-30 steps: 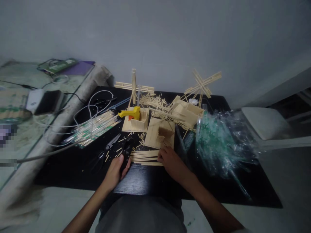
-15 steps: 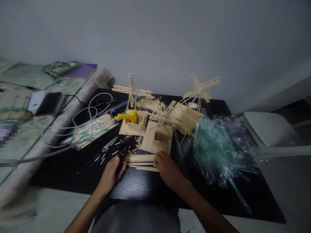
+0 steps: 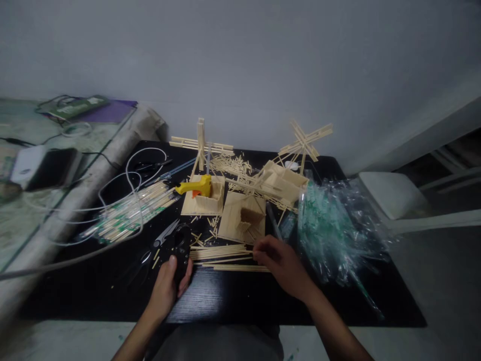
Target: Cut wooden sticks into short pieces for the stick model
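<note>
My left hand (image 3: 166, 288) is closed round the handles of black cutting pliers (image 3: 181, 250), whose head points away from me on the black table (image 3: 233, 298). My right hand (image 3: 284, 266) hovers with curled fingers over the right end of a row of long wooden sticks (image 3: 221, 255) lying flat in front of me. Whether it pinches a stick I cannot make out. Just beyond the sticks stands a small stick-built house panel (image 3: 242, 218).
A yellow glue gun (image 3: 195, 186) rests on another stick model. Scissors (image 3: 160, 239), a bundle of packed sticks (image 3: 130, 213) and white cable (image 3: 124, 175) lie at left. Crumpled clear plastic wrappers (image 3: 334, 225) fill the right. Stick windmills (image 3: 302, 143) stand at the back.
My right hand has slid right and back from the stick row's end. My left hand pulled the pliers slightly toward me. The view shifted a little.
</note>
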A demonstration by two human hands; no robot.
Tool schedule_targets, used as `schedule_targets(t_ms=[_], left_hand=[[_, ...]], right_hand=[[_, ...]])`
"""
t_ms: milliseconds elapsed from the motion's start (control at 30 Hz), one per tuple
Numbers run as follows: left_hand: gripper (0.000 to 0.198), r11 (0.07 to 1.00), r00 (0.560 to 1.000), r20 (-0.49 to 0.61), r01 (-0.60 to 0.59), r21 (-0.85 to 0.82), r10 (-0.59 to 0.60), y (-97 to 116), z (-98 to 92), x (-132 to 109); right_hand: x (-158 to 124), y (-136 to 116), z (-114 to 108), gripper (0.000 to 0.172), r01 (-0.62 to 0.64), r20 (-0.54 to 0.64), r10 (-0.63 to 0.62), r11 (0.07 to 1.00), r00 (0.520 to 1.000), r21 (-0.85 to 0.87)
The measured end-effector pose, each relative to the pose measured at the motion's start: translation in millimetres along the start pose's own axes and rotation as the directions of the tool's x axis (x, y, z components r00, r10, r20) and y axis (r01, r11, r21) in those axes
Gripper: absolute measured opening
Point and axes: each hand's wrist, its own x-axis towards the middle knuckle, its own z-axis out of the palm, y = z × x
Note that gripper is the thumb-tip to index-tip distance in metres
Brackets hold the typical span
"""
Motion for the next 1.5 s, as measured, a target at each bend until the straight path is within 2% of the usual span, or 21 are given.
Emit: schedule_targets(t_ms=[67,133,200,267,433,500,567,700,867,1000,1067,1133,1200,1367,1500], left_hand=[[0.075,0.998,1.000,-0.013,0.017,-0.057,-0.018,-1,0.4,0],[0.074,0.995,1.000,-0.021,0.020,-0.095,-0.023,-2,1.0,0],[0.073,0.993,1.000,-0.011,0.011,-0.117,-0.012,-3,1.3,1],[0.073,0.990,1.000,0.010,-0.002,-0.142,0.004,-3,1.7,2],[0.072,0.986,0.999,0.035,-0.028,-0.166,0.034,6,4.5,2],[0.068,0.986,0.998,0.048,-0.032,-0.164,0.041,12,5.5,-1],[0.062,0.991,0.998,0.057,-0.022,-0.130,0.030,18,6.2,-5],[0.063,0.998,0.998,0.039,0.057,-0.001,-0.057,22,5.6,-16],[0.056,0.995,0.990,-0.117,0.078,-0.060,-0.085,23,-3.9,-17],[0.045,0.990,0.963,-0.268,-0.027,-0.136,-0.010,32,-12.0,-10],[0.042,0.985,0.954,-0.298,-0.083,-0.152,0.035,37,-15.2,-9],[0.038,0.981,0.951,-0.303,-0.116,-0.153,0.065,41,-19.3,-9],[0.035,0.980,0.938,-0.337,-0.132,-0.146,0.076,46,-24.7,-9],[0.038,0.966,0.855,-0.514,-0.183,-0.183,0.065,58,-38.3,-7],[0.043,0.966,0.822,-0.567,-0.190,-0.177,0.058,61,-43.7,-6]], right_hand=[[-2,-5,0,0.032,-0.054,-0.025,0.062,0.968,0.998,0.247],[1,-11,2,0.045,-0.054,-0.026,0.074,0.890,0.997,0.453],[8,-22,5,0.051,-0.019,-0.030,0.044,0.829,0.999,0.559],[17,-34,9,0.049,0.011,-0.015,-0.003,0.823,1.000,0.568],[36,-61,26,0.036,0.035,0.132,-0.088,0.932,0.987,0.361],[39,-63,36,0.037,0.061,0.084,-0.091,0.949,0.992,0.308],[39,-61,45,0.037,0.084,-0.013,-0.084,0.946,0.996,0.313],[30,-43,56,0.034,0.064,-0.157,-0.008,0.931,0.988,0.360],[6,-13,55,0.034,-0.022,-0.178,0.074,0.960,0.981,0.278],[-12,7,55,0.025,-0.040,-0.071,0.041,0.999,0.997,0.006],[-17,15,57,0.016,0.092,-0.007,-0.095,0.977,0.995,-0.192],[-20,22,58,0.006,0.267,0.072,-0.259,0.891,0.963,-0.367],[-20,29,60,0.010,0.362,0.136,-0.341,0.794,0.930,-0.488],[-18,44,61,0.027,0.359,0.173,-0.323,0.706,0.930,-0.611],[-15,41,58,0.029,0.346,0.136,-0.329,0.753,0.935,-0.559]])
